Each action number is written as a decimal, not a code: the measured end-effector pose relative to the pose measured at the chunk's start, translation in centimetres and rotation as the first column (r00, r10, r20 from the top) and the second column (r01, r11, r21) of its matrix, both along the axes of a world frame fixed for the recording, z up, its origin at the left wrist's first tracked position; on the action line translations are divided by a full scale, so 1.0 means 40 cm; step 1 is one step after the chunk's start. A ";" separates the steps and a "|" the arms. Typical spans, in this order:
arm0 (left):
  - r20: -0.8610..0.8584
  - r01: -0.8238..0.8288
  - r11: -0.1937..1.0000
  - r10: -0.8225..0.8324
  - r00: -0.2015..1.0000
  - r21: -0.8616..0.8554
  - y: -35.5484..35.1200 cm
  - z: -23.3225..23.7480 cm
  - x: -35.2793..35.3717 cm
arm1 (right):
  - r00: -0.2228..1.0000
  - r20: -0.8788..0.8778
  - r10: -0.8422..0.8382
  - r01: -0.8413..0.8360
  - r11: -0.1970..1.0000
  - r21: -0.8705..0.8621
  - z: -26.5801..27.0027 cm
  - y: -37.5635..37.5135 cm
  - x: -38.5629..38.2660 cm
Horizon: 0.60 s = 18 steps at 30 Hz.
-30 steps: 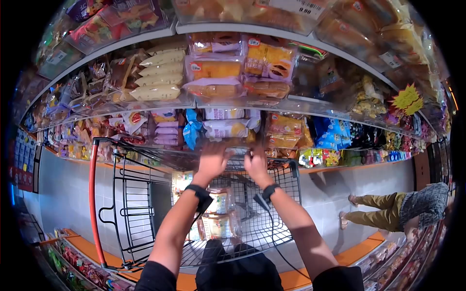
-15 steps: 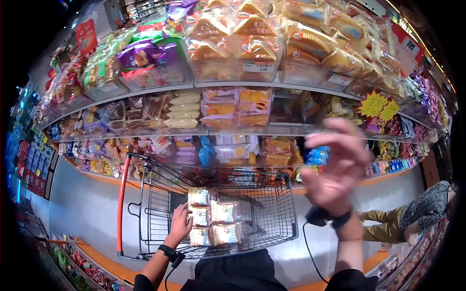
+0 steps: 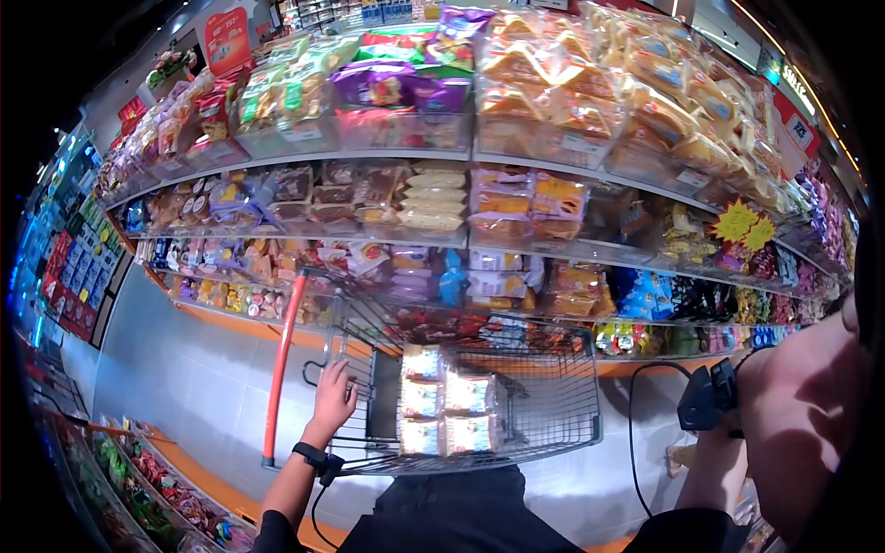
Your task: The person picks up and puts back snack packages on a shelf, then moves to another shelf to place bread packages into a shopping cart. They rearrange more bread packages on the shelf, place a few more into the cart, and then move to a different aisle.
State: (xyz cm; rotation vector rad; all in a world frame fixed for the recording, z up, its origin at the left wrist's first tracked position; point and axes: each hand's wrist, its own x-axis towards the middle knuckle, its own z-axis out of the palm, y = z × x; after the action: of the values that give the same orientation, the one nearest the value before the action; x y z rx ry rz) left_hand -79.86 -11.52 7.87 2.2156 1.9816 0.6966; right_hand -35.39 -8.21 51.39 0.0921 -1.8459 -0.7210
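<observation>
Left fingers (image 3: 337, 375) sit between red handle (image 3: 285, 369) and packages (image 3: 469, 394).

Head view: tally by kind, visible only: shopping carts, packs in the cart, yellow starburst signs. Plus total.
Shopping cart: 1
Packs in the cart: 5
Yellow starburst signs: 2
Total: 8

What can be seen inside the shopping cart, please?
Five wrapped packages sit inside the shopping cart, in columns of three and two, nearer the red handle end. Anything beneath them is covered and cannot be seen.
</observation>
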 end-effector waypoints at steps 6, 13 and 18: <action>-0.131 0.330 0.943 -0.333 0.934 -0.044 -0.021 -0.014 -0.121 | 0.996 0.045 -0.073 0.068 0.992 0.103 0.063 -0.102 -0.159; -0.361 0.403 0.914 -0.390 0.847 -0.041 -0.032 -0.084 -0.148 | 0.944 -0.004 -0.330 0.323 0.923 0.210 0.135 -0.158 -0.223; -0.289 0.340 0.912 -0.398 0.871 -0.231 -0.060 -0.082 -0.143 | 0.894 -0.094 -0.438 0.447 0.858 0.254 0.221 -0.196 -0.233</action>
State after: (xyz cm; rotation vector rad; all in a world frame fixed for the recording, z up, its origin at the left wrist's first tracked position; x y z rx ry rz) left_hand -85.57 -13.90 4.59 2.6243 1.5711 0.1036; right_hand -44.72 -16.06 60.23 -0.1766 -1.7420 -1.2900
